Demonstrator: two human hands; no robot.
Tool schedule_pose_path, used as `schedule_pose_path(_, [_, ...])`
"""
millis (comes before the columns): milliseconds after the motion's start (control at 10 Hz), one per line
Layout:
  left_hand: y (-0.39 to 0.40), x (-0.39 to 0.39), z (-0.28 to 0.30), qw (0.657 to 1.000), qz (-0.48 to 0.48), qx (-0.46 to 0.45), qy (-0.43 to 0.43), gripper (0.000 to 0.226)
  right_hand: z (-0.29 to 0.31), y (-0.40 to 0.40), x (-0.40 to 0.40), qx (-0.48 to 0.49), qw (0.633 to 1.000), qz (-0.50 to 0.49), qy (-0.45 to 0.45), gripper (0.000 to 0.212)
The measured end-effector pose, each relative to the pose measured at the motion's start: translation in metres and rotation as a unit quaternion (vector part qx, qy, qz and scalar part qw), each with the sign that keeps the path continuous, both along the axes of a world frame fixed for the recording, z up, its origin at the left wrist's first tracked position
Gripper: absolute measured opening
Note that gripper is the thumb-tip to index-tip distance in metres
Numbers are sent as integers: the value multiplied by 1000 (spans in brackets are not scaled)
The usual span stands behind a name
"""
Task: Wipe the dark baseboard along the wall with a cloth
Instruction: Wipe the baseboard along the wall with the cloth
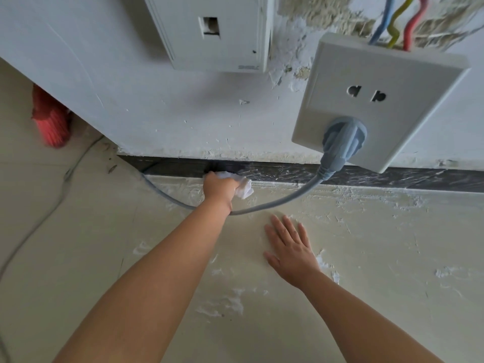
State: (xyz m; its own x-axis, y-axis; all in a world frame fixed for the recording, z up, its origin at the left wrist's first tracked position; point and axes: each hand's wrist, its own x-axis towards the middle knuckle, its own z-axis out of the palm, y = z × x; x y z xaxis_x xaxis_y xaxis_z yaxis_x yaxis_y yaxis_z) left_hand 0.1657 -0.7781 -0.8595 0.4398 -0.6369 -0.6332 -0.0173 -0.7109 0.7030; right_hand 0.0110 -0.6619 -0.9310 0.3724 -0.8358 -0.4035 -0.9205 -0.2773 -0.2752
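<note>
A dark baseboard point(366, 176) runs along the foot of the white wall, streaked with white plaster to the right. My left hand point(218, 186) grips a crumpled white cloth point(243, 186) and holds it against the baseboard near its left end. The stretch left of the cloth looks darker and less streaked. My right hand point(289, 247) lies flat on the beige floor, fingers spread, a little nearer to me and to the right.
A grey plug point(343, 142) sits in a white socket plate point(377, 100) hanging off the wall; its grey cable point(275, 203) loops over the floor under my left wrist. Coloured wires point(392, 22) run above. A red broom head point(51, 119) stands at the left. Plaster flecks litter the floor.
</note>
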Motion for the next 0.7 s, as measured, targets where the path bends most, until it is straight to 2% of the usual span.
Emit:
schedule_pose_path(100, [9, -6, 5, 996, -74, -39, 28, 24, -1, 0, 1, 0, 1000, -1, 4, 61])
schedule_pose_path(200, [14, -11, 11, 993, -78, -68, 61, 23, 0, -2, 3, 2, 1000, -10, 3, 61])
schedule_pose_path(300, [5, -6, 13, 995, 81, -44, 49, 34, 1, -4, 6, 5, 1000, -13, 2, 62])
schedule_pose_path(400, [0, 6, 8, 987, 155, -36, 35, 34, 2, -5, 5, 8, 1000, -10, 1, 62])
schedule_pose_path(500, [0, 20, 6, 988, 151, -34, -19, 44, 3, -4, 2, 7, 1000, -4, -2, 62])
schedule_pose_path(600, [-3, 35, 3, 991, 106, -22, -75, 44, 3, -3, 0, 5, 1000, -4, -4, 62])
schedule_pose_path(700, [-3, 29, 4, 997, 69, 7, -34, 40, 1, -2, -1, 5, 1000, -3, -2, 62])
